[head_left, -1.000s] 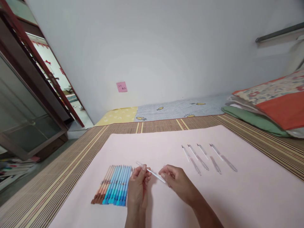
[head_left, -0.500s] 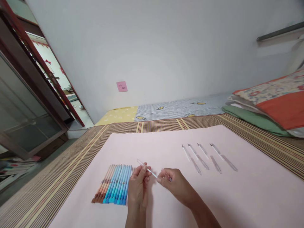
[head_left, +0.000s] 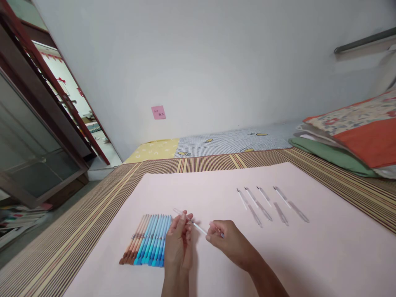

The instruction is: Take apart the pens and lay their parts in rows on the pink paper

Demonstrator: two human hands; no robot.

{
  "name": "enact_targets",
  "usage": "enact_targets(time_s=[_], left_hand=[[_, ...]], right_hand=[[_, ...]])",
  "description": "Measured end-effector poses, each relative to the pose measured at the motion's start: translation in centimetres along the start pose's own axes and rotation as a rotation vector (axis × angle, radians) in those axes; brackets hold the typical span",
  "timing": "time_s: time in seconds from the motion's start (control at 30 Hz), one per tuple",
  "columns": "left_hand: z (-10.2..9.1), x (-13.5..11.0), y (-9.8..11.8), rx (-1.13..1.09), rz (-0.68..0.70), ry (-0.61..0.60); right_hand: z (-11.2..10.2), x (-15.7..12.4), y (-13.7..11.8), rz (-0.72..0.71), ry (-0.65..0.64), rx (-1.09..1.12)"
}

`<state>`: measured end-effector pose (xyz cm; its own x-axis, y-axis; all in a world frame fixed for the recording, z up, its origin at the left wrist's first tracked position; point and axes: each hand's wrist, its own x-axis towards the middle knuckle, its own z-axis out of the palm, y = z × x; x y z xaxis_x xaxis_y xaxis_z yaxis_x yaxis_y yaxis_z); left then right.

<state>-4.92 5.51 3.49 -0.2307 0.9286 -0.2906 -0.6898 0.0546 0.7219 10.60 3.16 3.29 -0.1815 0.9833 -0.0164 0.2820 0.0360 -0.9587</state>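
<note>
My left hand [head_left: 178,243] and my right hand [head_left: 228,241] are both pinched on a thin clear pen refill [head_left: 198,226] held just above the pink sheet [head_left: 216,194]. The left fingers grip its far end, the right fingers its near end. Right beside my left hand lies a tidy row of several pens [head_left: 148,240], brown ones on the left and blue ones on the right. Farther right on the sheet lie several loose clear refills [head_left: 269,203], spread apart, out of reach of both hands.
The pink sheet lies on a striped mat [head_left: 102,194]. Folded bedding [head_left: 349,136] is stacked at the right. A white wall with a pink note [head_left: 158,112] stands behind. A glass-door cabinet [head_left: 34,136] is at the left.
Both hands have drawn closer together along the refill. The refill has slid slightly to the left with them.
</note>
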Motion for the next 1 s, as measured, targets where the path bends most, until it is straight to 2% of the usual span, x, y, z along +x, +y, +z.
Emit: enact_targets(time_s=[0.27,0.53,0.83,1.0], left_hand=[[-0.2,0.35,0.08,-0.106,-0.047,0.027],[-0.62,0.72,0.24,-0.184,-0.078,0.002],[-0.48,0.35,0.07,-0.092,-0.085,-0.044],[-0.81,0.44,-0.47,0.005,-0.119,-0.126]], right_hand=[[-0.19,-0.05,-0.19,0.017,-0.015,-0.004],[-0.34,-0.05,-0.19,-0.002,-0.032,0.031],[-0.31,0.07,-0.06,-0.037,-0.027,0.069],[-0.52,0.26,0.03,-0.032,0.013,0.093]])
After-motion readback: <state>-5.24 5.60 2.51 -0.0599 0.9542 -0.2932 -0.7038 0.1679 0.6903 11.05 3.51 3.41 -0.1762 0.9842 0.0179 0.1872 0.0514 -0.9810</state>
